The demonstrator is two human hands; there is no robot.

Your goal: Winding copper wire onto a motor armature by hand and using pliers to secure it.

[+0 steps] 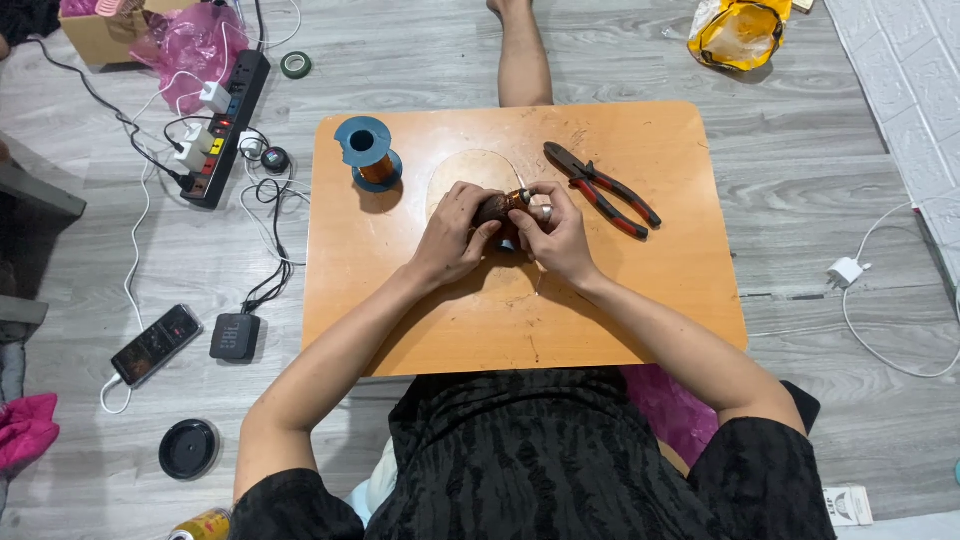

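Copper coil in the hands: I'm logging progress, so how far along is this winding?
Done: the small coil already looks well covered in copper. In hand: left hand and right hand both grip it. Left: the blue spool holds more wire; pliers lie untouched on the table.

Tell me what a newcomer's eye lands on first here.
Both hands, left and right, meet over the middle of the orange table, gripping a small brown coil. A blue spool stands at the table's far left, and red-handled pliers lie to the right of the hands.
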